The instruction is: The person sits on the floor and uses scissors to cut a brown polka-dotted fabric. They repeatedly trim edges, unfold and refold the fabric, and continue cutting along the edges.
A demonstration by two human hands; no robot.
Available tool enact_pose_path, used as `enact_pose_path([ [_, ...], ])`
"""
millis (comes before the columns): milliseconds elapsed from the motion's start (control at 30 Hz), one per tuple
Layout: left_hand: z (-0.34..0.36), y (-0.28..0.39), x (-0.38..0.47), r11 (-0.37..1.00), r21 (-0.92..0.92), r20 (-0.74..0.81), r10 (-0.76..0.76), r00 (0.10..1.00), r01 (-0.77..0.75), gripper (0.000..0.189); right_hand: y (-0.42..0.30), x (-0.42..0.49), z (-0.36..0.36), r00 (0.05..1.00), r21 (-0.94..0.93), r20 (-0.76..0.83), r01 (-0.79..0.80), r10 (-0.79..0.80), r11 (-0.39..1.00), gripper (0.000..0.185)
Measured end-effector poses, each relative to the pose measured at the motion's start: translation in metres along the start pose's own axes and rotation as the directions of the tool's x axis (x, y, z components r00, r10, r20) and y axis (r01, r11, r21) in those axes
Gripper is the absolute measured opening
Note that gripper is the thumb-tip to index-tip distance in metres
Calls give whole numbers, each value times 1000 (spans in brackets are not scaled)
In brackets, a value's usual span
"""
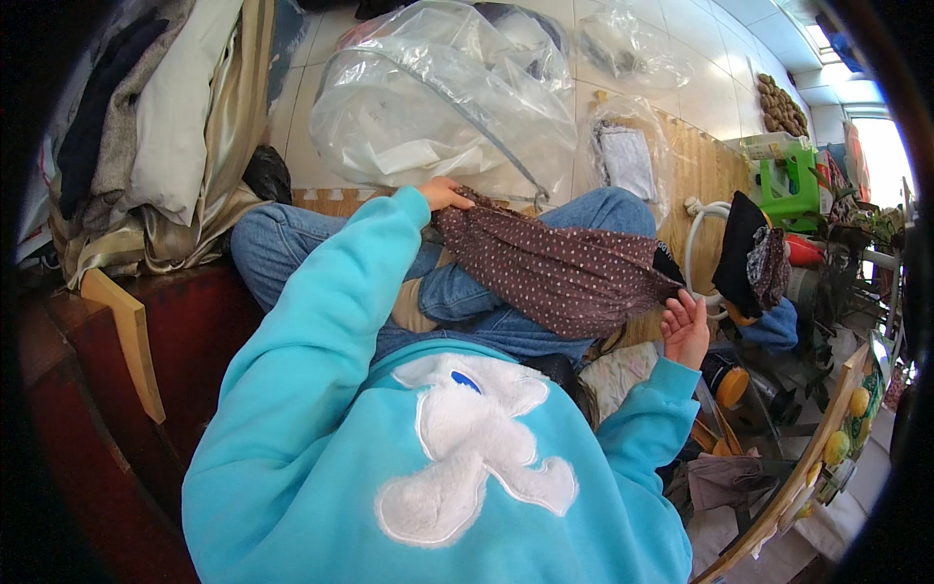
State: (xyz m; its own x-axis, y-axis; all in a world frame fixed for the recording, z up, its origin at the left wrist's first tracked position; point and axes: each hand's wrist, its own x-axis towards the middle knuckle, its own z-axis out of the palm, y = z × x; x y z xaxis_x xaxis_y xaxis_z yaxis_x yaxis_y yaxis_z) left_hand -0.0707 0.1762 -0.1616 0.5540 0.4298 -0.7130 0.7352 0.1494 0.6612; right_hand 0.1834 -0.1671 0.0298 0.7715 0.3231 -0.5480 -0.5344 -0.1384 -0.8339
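A brown garment with pale polka dots (pixel 543 270) is stretched over my crossed, jean-clad legs (pixel 452 292). My left hand (pixel 444 194) grips its upper left corner. At the opposite end, my right hand (pixel 684 330) pinches the gathered dark edge between thumb and fingers. Some black cloth shows behind that right end. Which part of the garment each hand grips is not clear. Just beyond my left hand lies a large clear plastic bag (pixel 445 117) with cloth inside.
Clothes and a satin-like cover (pixel 237 102) are heaped at the left, above a dark red wooden surface (pixel 197 321). A smaller plastic bag holds folded grey cloth (pixel 629 162). Right of me stand a white tubular frame (pixel 697 248), a green plastic stool (pixel 792 182) and a wooden-edged table (pixel 795 460).
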Motion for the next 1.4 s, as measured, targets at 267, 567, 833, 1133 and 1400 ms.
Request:
enact_pose_path([
  [267, -41, 20, -133, 377, -907, -33, 382, 924, -188, 52, 12, -70, 117, 715, -515, 307, 680, -629, 522, 17],
  [567, -33, 65, -221, 184, -910, -283, 379, 881, -372, 53, 57, -134, 258, 11, -60, 897, 994, -442, -96, 58],
  [833, -28, 76, -225, 153, -926, -297, 271, 916, -346, 34, 70, -130, 257, -69, -78, 856, 963, -512, -259, 49],
  [1133, -26, 78, -238, 282, -868, -271, 421, 866, -408, 49, 44, -129, 246, 457, -91, 781, 757, -426, 647, 23],
  [1400, -27, 88, -265, 272, -848, -318, 425, 847, -455, 66, 10, -139, 242, 456, -57, 698, 803, -552, 593, 23],
])
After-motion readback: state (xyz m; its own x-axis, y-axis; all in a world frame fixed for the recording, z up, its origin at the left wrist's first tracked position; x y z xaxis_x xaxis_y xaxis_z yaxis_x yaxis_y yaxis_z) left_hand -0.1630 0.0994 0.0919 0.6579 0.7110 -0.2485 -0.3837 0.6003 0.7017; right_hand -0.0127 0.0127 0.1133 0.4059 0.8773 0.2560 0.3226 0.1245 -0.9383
